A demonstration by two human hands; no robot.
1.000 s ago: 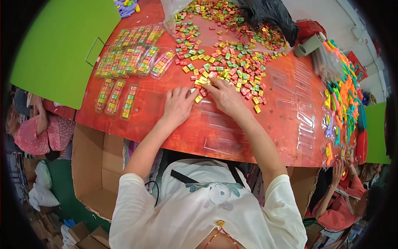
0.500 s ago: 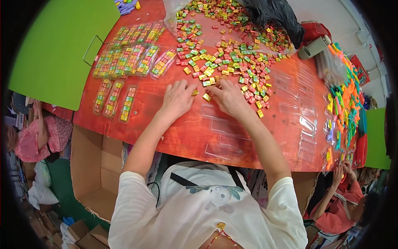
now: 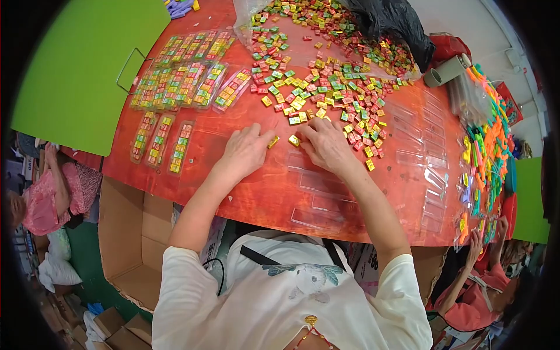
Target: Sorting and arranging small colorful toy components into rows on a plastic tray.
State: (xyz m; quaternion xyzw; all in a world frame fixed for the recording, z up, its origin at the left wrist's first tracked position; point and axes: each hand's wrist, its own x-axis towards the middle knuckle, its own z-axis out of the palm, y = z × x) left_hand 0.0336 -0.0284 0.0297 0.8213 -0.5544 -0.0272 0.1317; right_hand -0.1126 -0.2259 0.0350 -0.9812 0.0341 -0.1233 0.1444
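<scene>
i look down at a red worktop [image 3: 245, 198] with both my hands resting on it, side by side and close together. my left hand [image 3: 245, 153] lies palm down with fingers loosely curled, not gripping anything; its fingertips sit just beside a small yellow wrapped candy [image 3: 273, 142]. my right hand [image 3: 328, 146] also lies palm down, fingers bent over the surface, and its fingertips touch another small yellow candy [image 3: 293, 140]; i cannot tell whether it pinches that one or only presses on it. just beyond my fingers spreads a big loose heap of small wrapped candies [image 3: 326, 93] in yellow, green, red and pink, reaching toward the far edge of the worktop. under and near my right hand lie clear plastic sleeves [image 3: 318, 186], flat and empty, with more of them off to the right. to the far left sit filled sleeves [image 3: 181, 79] packed with candies in neat rows, and a few narrow filled strips [image 3: 157, 143] lie nearer me. a black bag [image 3: 391, 23] rests at the far side. a pile of bright plastic pieces [image 3: 484, 146] lies along the right edge. an open cardboard box [image 3: 131, 233] stands below the worktop on my left.
</scene>
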